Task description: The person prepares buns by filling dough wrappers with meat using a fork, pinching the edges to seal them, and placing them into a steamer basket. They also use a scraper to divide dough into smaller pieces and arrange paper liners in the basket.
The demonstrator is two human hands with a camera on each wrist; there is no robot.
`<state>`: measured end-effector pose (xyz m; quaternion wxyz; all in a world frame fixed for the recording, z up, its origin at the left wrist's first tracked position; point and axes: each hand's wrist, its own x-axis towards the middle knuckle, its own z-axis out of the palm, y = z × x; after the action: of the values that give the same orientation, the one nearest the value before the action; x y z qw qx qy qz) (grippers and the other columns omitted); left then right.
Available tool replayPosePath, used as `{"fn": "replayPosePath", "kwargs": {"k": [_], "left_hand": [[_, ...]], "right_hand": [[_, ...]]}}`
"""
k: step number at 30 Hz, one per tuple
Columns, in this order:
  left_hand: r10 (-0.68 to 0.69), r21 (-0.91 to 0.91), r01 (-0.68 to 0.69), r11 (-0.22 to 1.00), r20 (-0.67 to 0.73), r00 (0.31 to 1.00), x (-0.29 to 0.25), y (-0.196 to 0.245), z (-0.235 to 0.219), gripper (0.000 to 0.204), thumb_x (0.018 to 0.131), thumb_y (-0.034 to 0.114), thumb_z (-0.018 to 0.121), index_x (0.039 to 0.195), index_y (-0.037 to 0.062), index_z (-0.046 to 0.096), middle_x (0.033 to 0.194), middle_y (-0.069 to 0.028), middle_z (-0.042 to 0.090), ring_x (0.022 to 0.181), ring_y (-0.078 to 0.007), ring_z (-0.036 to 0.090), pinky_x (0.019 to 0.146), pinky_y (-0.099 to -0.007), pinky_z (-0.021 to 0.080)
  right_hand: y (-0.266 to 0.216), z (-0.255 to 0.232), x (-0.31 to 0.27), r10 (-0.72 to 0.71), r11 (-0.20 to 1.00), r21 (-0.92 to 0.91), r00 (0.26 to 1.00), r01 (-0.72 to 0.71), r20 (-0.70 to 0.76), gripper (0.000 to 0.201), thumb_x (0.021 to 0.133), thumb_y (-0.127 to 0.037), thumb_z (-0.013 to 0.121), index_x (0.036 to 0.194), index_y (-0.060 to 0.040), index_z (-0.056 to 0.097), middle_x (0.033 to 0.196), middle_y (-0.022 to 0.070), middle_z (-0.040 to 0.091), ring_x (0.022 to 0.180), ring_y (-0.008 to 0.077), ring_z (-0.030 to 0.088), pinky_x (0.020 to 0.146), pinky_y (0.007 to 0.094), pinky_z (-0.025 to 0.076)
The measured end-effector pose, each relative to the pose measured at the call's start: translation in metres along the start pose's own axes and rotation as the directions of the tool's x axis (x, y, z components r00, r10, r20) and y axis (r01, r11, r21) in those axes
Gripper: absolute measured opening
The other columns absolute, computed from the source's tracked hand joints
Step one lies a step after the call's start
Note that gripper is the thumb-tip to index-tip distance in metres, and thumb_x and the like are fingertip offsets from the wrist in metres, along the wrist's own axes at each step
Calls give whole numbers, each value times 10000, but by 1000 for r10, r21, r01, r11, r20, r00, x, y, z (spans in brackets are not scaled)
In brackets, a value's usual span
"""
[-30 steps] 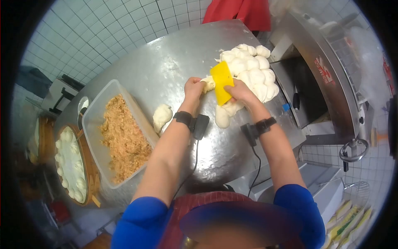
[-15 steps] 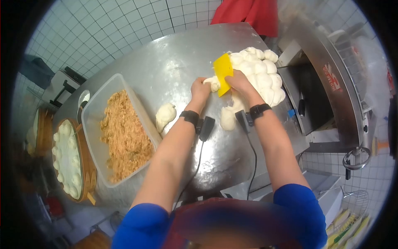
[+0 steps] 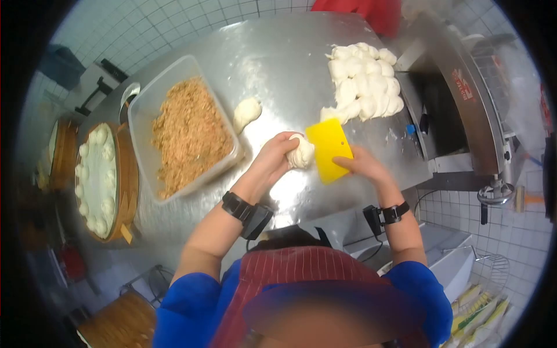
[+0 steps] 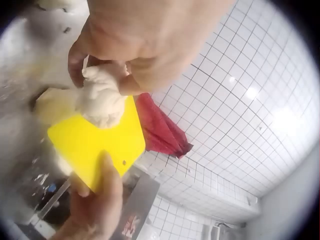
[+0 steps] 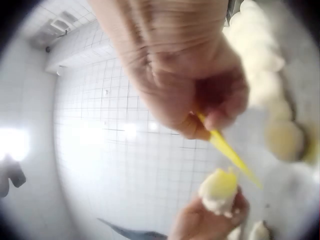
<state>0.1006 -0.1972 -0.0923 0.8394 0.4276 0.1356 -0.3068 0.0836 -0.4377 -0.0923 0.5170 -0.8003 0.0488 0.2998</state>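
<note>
My left hand point(image 3: 272, 158) grips a lump of white dough point(image 3: 300, 152) between thumb and fingers, close over the steel table point(image 3: 278, 81). In my right hand point(image 3: 369, 165) is a flat yellow dough scraper point(image 3: 331, 148), pinched by its near edge. The scraper stands beside the dough lump, its face overlapping the lump's lower end in the left wrist view point(image 4: 102, 142). Seen from the right wrist, the scraper point(image 5: 231, 152) is edge-on near the rounded dough end point(image 5: 218, 189). A larger mass of dough pieces point(image 3: 365, 84) lies beyond the scraper.
A plastic tub point(image 3: 232, 153) of orange-brown filling stands left of my hands, with a loose dough piece point(image 3: 248, 110) beside it. Further left, a round wooden steamer point(image 3: 125, 191) holds several small buns. A steel machine point(image 3: 447, 104) borders the table's right side.
Both hands have come back toward my body, away from the dough mass, with the lump and scraper still held. The scraper has moved apart from the mass. The head view has shifted.
</note>
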Motion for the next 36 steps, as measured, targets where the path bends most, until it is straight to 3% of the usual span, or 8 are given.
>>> {"fn": "replayPosePath", "kwargs": {"k": [3,6,9,16,22,27,32,36], "left_hand": [[-33,-108,39,993,58,998,-48,-13,-27,272,902,56,508,1162,-17,473,1052,-113,569,986,-224,593,889,-353,502],[59,-25,-58,998,23,998,-87,-30,-51,382,837,-25,581,1199,-2,461,1056,-121,569,959,-194,593,875,-316,498],[219,163,-200,966,-107,970,-120,-48,-63,432,819,-8,620,1216,12,453,1117,-132,547,955,-173,582,852,-291,492],[348,198,-315,928,-168,922,-196,-67,-99,530,789,35,682,1257,48,434,1205,-108,494,1049,-162,526,891,-291,453],[323,112,-307,945,-178,929,-206,-83,-108,516,779,9,687,1233,20,443,1077,-88,559,915,-150,584,789,-267,499],[409,501,-199,842,-351,842,-165,-89,-131,465,777,50,693,1185,-17,481,1046,-102,571,875,-141,576,740,-260,490],[630,849,-35,527,-363,686,-152,-101,-171,272,858,173,597,1062,-3,557,913,-111,596,766,-186,599,692,-322,509],[388,394,-206,896,-466,795,-153,-81,-152,185,933,148,455,935,-8,555,725,-72,572,573,-122,558,519,-263,481]], "right_hand": [[43,31,-7,-477,679,-734,766,10,-431,373,845,-245,633,1128,-9,577,1015,129,635,791,201,606,723,313,497],[13,57,-19,-721,513,-852,591,105,-362,413,866,-285,618,1182,-24,562,1115,126,588,926,185,573,777,322,465],[-30,125,-33,-416,905,-171,892,389,-176,457,834,-294,659,1208,-53,553,965,114,622,836,188,592,756,302,476],[-44,220,-57,-459,886,109,886,452,57,220,858,-195,649,965,-4,634,736,8,612,654,56,527,595,202,441],[-29,245,-52,-527,848,-25,840,529,-129,225,851,-213,648,953,-13,632,695,50,624,640,102,566,588,248,455],[-5,238,-19,-441,896,-137,885,423,-150,247,866,-223,612,1008,-21,627,851,137,649,754,225,617,688,328,482],[-1,251,-7,-881,350,-637,473,687,27,357,880,-128,526,1218,-13,519,1281,184,487,1173,326,481,968,427,400],[16,275,-2,-803,242,-707,546,665,238,517,881,-168,535,1349,-15,378,1405,161,373,1296,304,365,1078,449,279]]}}
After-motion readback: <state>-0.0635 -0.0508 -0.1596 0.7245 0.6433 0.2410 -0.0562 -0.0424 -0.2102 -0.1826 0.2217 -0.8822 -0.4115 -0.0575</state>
